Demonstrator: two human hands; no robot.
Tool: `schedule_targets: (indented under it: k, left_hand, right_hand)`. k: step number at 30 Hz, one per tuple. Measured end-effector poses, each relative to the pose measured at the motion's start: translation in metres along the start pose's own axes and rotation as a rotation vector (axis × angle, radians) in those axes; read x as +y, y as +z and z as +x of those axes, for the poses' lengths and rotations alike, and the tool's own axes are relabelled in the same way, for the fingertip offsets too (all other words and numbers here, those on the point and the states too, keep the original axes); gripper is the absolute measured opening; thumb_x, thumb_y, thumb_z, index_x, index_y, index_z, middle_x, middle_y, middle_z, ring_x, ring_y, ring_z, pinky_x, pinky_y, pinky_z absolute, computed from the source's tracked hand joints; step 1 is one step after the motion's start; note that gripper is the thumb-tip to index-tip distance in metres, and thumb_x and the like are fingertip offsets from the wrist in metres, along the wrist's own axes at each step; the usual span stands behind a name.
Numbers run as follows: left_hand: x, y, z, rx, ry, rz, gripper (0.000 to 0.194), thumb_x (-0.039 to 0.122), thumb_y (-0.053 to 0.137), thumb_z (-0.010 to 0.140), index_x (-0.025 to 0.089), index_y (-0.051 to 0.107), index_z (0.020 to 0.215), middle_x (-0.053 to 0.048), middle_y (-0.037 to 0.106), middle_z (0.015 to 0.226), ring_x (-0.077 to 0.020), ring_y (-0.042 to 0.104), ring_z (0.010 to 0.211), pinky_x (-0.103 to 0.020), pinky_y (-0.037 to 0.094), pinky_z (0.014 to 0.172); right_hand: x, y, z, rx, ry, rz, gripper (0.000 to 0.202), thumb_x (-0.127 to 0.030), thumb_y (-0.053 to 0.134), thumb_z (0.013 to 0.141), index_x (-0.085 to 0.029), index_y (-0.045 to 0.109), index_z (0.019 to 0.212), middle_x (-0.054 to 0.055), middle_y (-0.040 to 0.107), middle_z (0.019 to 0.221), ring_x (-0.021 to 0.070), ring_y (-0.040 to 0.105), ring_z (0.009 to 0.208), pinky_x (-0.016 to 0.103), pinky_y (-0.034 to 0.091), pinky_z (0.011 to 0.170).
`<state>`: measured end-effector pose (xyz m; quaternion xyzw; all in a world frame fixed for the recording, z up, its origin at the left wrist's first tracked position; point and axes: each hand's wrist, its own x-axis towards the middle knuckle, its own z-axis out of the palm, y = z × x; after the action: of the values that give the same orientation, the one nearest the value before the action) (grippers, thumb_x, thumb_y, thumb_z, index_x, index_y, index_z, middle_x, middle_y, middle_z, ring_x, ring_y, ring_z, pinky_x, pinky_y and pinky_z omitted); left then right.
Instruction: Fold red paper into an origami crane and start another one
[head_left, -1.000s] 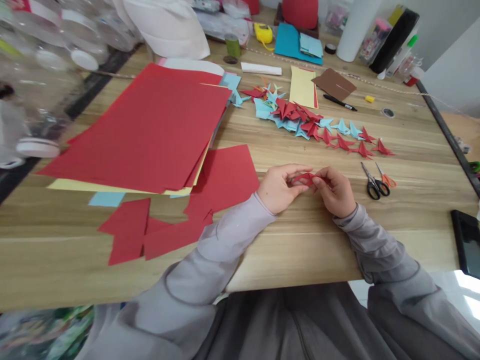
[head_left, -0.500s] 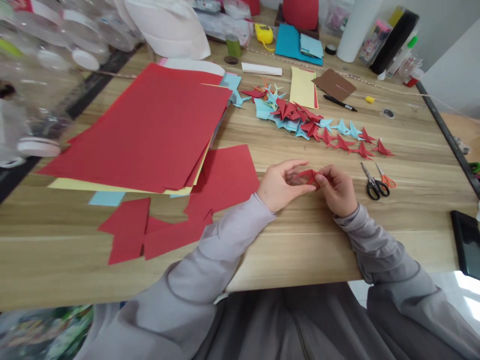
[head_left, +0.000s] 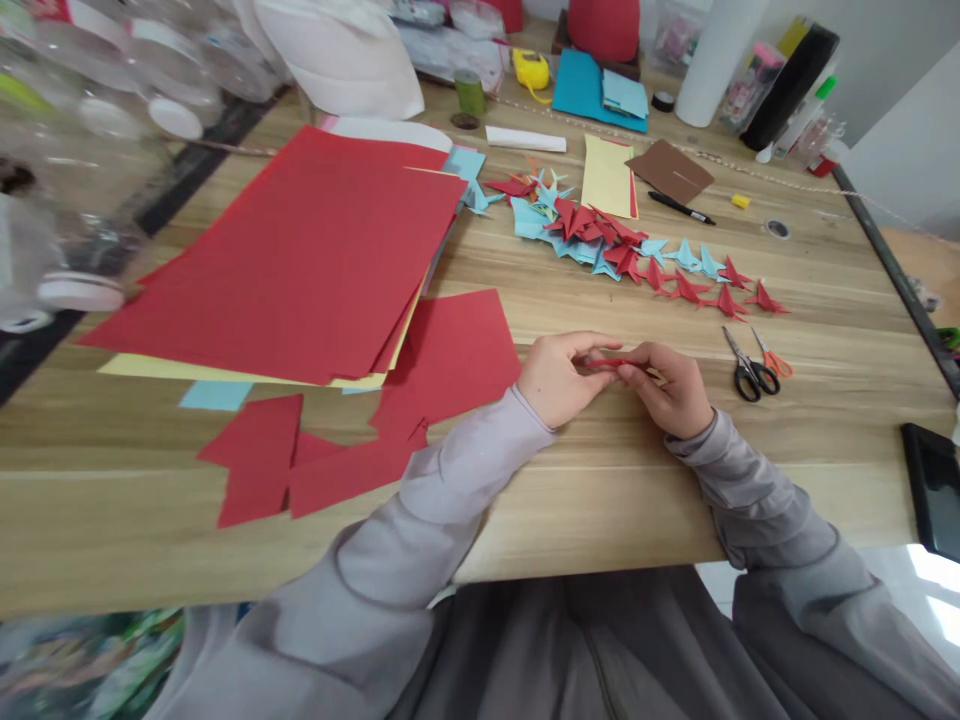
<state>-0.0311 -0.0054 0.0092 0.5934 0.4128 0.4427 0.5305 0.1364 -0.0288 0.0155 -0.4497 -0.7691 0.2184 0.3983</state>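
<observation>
A small folded piece of red paper (head_left: pixel 609 363) is seen nearly edge-on above the wooden table, pinched between both hands. My left hand (head_left: pixel 559 378) grips its left end between thumb and fingers. The right end is in the closed fingers of my right hand (head_left: pixel 670 385). Behind the hands lies a cluster of red and light blue folded paper cranes (head_left: pixel 581 225), with rows of them reaching right. Left of my left hand lies a red sheet (head_left: pixel 457 350), partly under a big stack of red sheets (head_left: pixel 292 260).
Black-handled scissors (head_left: pixel 750 375) and orange-handled scissors (head_left: pixel 774 358) lie right of my hands. Cut red pieces (head_left: pixel 259 460) are at the front left. Farther back are a black pen (head_left: pixel 681 207), yellow paper strips (head_left: pixel 606 175) and a tape measure (head_left: pixel 531 70). A black device (head_left: pixel 934 490) rests at the right edge.
The red paper has turned from showing its folded face to nearly edge-on. Both hands have moved slightly, my right hand a little down and left.
</observation>
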Motion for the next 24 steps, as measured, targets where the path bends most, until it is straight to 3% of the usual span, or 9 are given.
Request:
schedule_targets:
  k: [4,9,16,24]
  left_hand:
    - [0.005,-0.003,0.001,-0.022,0.057,-0.044,0.02,0.021,0.075,0.063,0.015,0.074,0.082,-0.008,0.072,0.089,-0.0183,0.067,0.084,-0.032,0.055,0.079]
    - [0.009,-0.002,0.001,-0.015,0.086,-0.105,0.011,0.026,0.076,0.065,0.016,0.072,0.067,-0.004,0.068,0.072,-0.0133,0.062,0.066,-0.027,0.05,0.063]
    - [0.011,-0.003,0.002,-0.079,0.042,-0.14,0.009,0.025,0.075,0.065,0.017,0.071,0.064,-0.003,0.065,0.069,-0.0122,0.057,0.064,-0.026,0.046,0.06]
    - [0.01,-0.008,0.005,-0.014,-0.019,-0.123,0.019,0.034,0.076,0.065,0.017,0.07,0.066,-0.003,0.067,0.07,-0.0131,0.059,0.066,-0.027,0.049,0.064]
  right_hand:
    - [-0.002,0.0,0.001,0.017,-0.039,-0.026,0.015,-0.028,0.052,0.09,-0.019,0.06,0.081,0.002,0.062,0.069,0.0127,0.056,0.062,0.025,0.044,0.059]
    - [-0.004,-0.001,0.001,0.006,-0.07,-0.021,0.015,-0.025,0.052,0.09,-0.02,0.058,0.077,0.001,0.06,0.066,0.0125,0.055,0.06,0.025,0.044,0.057]
    - [-0.006,-0.002,0.0,0.013,-0.115,-0.015,0.018,-0.022,0.053,0.089,-0.02,0.058,0.072,0.0,0.058,0.063,0.0124,0.055,0.059,0.025,0.045,0.056]
    - [-0.002,0.001,0.0,0.001,-0.039,-0.026,0.016,-0.034,0.059,0.087,-0.019,0.063,0.093,0.005,0.069,0.08,0.015,0.063,0.071,0.027,0.051,0.065]
